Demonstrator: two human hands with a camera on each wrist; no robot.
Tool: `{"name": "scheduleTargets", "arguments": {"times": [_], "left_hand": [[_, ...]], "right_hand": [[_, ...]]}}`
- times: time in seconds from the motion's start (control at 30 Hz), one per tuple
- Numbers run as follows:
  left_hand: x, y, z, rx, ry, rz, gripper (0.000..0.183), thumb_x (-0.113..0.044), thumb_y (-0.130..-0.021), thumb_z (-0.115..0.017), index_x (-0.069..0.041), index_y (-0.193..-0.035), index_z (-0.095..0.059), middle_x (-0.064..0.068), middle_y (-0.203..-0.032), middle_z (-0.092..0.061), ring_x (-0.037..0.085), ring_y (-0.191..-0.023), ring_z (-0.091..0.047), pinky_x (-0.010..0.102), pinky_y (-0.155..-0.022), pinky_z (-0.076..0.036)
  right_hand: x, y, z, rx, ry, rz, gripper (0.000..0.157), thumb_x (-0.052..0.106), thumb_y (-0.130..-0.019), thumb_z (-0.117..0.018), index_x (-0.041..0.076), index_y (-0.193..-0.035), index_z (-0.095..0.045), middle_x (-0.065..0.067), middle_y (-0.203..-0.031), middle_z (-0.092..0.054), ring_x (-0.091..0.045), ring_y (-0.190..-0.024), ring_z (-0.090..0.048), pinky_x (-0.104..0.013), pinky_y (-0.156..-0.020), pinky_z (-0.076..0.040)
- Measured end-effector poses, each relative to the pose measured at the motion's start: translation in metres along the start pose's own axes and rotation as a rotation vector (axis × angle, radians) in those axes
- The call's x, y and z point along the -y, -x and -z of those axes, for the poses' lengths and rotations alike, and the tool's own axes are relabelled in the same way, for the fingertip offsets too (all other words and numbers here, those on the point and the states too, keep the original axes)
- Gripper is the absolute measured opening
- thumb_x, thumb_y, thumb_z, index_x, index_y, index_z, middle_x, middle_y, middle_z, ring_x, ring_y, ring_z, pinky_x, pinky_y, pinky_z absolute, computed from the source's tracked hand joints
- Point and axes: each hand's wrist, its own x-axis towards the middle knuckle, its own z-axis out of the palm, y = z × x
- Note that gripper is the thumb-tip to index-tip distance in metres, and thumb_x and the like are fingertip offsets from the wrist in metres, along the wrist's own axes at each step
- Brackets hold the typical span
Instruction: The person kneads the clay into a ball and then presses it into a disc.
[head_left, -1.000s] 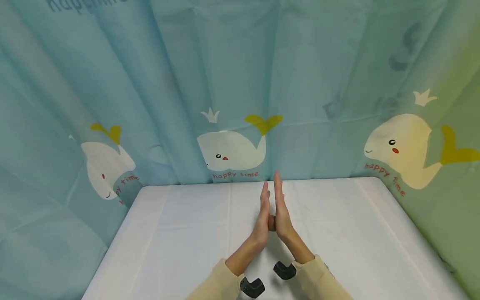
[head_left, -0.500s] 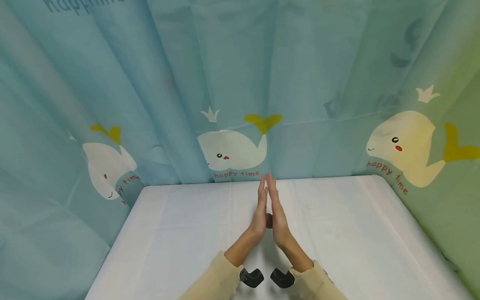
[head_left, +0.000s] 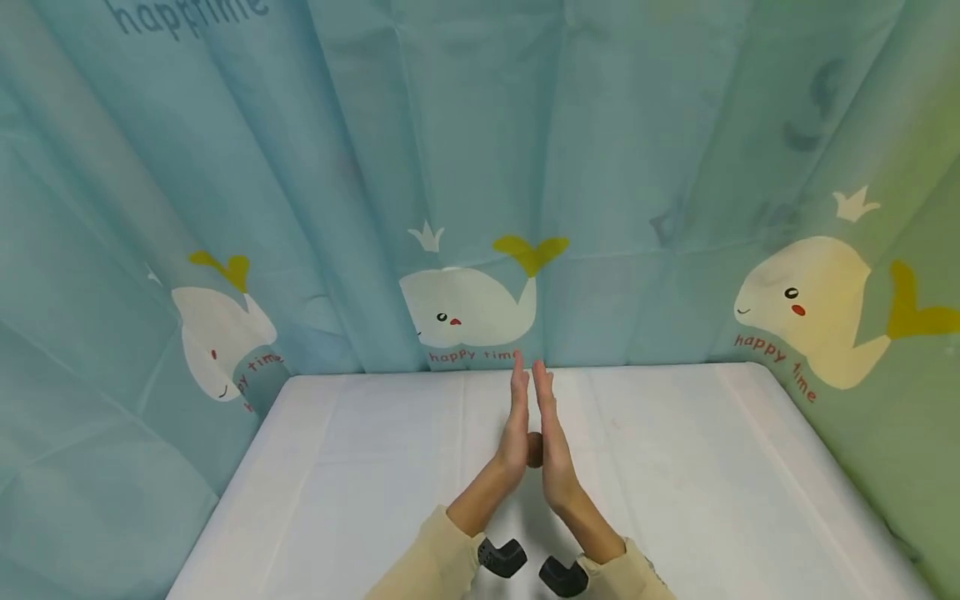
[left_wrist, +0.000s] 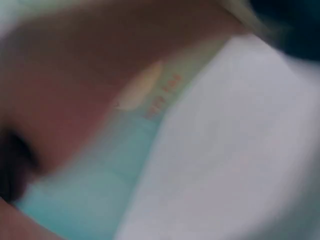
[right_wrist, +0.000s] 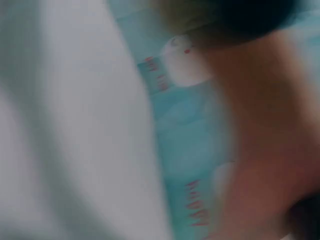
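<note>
In the head view, a small brown round lump (head_left: 535,450) sits between my two upright palms. My left hand (head_left: 514,433) presses it from the left with straight fingers. From the right, my right hand (head_left: 553,446) presses it, its fingers also straight. A narrow gap separates the fingertips. The hands are above the white table. Both wrist views are blurred: a dark patch that looks like the lump (left_wrist: 14,162) shows at the left edge of the left wrist view, and a similar dark lump (right_wrist: 306,217) at the lower right of the right wrist view. Its exact material cannot be told.
A white-covered table (head_left: 375,483) lies beneath the hands. Behind it and along both sides hangs a blue-green curtain (head_left: 480,125) printed with whales. Black devices (head_left: 502,558) are worn on the inner sides of both wrists, close to each other.
The palms have slid against each other: my left hand has moved forward and my right hand back. Both have shifted slightly left, with the brown lump still between them.
</note>
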Motion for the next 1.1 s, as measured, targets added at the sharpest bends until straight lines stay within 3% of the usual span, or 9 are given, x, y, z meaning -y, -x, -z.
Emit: {"name": "scheduleTargets", "arguments": {"times": [0.1,0.23,0.37,0.47,0.57,0.73,0.9,1.03,1.1], "left_hand": [[0.013,0.004,-0.003,0.054,0.117,0.061,0.068,-0.059,-0.109,-0.011,-0.026,-0.166,0.006,0.001,-0.173,0.001,0.028,-0.158,-0.001,0.060,-0.123,0.000],[0.015,0.010,-0.008,0.109,0.236,0.094,0.071,-0.064,-0.107,-0.014,-0.031,-0.166,0.008,0.004,-0.173,0.000,0.027,-0.158,0.000,0.058,-0.124,-0.001],[0.003,0.011,-0.009,0.072,0.241,0.063,0.065,-0.059,-0.109,-0.014,-0.035,-0.166,0.004,0.008,-0.172,0.002,0.026,-0.158,0.004,0.056,-0.124,0.003],[-0.005,0.006,-0.004,-0.003,0.164,0.002,0.063,-0.055,-0.110,-0.015,-0.032,-0.166,0.002,0.005,-0.173,0.002,0.026,-0.158,0.003,0.054,-0.124,0.004],[-0.004,-0.002,0.001,-0.035,0.011,-0.053,0.061,-0.049,-0.112,-0.013,-0.027,-0.167,0.003,0.000,-0.173,0.003,0.024,-0.158,0.003,0.056,-0.123,0.003],[0.018,-0.004,0.000,0.044,-0.121,-0.079,0.063,-0.047,-0.111,-0.008,-0.022,-0.166,0.008,0.006,-0.172,0.009,0.029,-0.157,0.008,0.063,-0.121,0.002],[0.015,0.011,-0.011,0.120,-0.085,-0.079,0.062,-0.046,-0.111,-0.009,-0.022,-0.166,0.010,0.006,-0.172,0.009,0.029,-0.158,0.006,0.062,-0.121,0.001],[-0.005,0.010,-0.010,0.080,0.012,-0.112,0.064,-0.047,-0.112,-0.011,-0.020,-0.166,0.008,0.006,-0.172,0.005,0.028,-0.158,0.003,0.056,-0.124,0.003],[-0.013,0.004,-0.006,0.043,0.003,-0.150,0.064,-0.047,-0.112,-0.012,-0.019,-0.166,0.006,0.005,-0.173,0.003,0.026,-0.158,0.001,0.054,-0.124,0.002]], "right_hand": [[0.009,-0.012,0.005,-0.023,0.178,0.135,0.059,0.038,-0.112,-0.013,0.015,-0.167,-0.011,-0.011,-0.172,-0.007,-0.036,-0.157,0.009,-0.065,-0.118,0.013],[-0.005,-0.029,0.023,-0.067,0.300,0.111,0.058,0.036,-0.112,-0.014,0.017,-0.167,-0.013,-0.011,-0.172,-0.010,-0.036,-0.157,0.009,-0.064,-0.118,0.012],[-0.025,-0.018,0.027,-0.046,0.165,-0.058,0.054,0.030,-0.113,-0.009,0.024,-0.167,-0.008,-0.004,-0.173,-0.003,-0.029,-0.157,0.013,-0.060,-0.119,0.015],[-0.026,-0.002,0.016,0.015,0.026,-0.122,0.054,0.030,-0.113,-0.006,0.024,-0.167,-0.004,-0.001,-0.173,0.002,-0.026,-0.156,0.015,-0.063,-0.118,0.013],[-0.013,0.004,0.007,0.047,-0.078,-0.098,0.055,0.031,-0.113,-0.005,0.023,-0.167,-0.002,0.000,-0.173,0.002,-0.024,-0.156,0.016,-0.065,-0.117,0.012],[0.010,-0.011,0.012,0.017,-0.059,-0.065,0.056,0.033,-0.112,-0.005,0.022,-0.167,-0.004,0.001,-0.173,-0.001,-0.020,-0.157,0.011,-0.062,-0.119,0.008],[-0.018,-0.025,0.032,-0.048,-0.046,-0.141,0.056,0.038,-0.112,-0.002,0.026,-0.167,-0.002,0.004,-0.172,0.000,-0.018,-0.157,0.004,-0.058,-0.122,0.005],[-0.032,-0.013,0.025,-0.019,-0.083,-0.203,0.056,0.039,-0.112,-0.001,0.025,-0.167,0.000,0.004,-0.172,0.001,-0.020,-0.158,0.004,-0.058,-0.122,0.004],[-0.031,-0.005,0.016,0.002,-0.133,-0.222,0.057,0.040,-0.112,-0.001,0.024,-0.167,0.001,0.002,-0.172,0.000,-0.021,-0.158,0.003,-0.058,-0.122,0.004]]}}
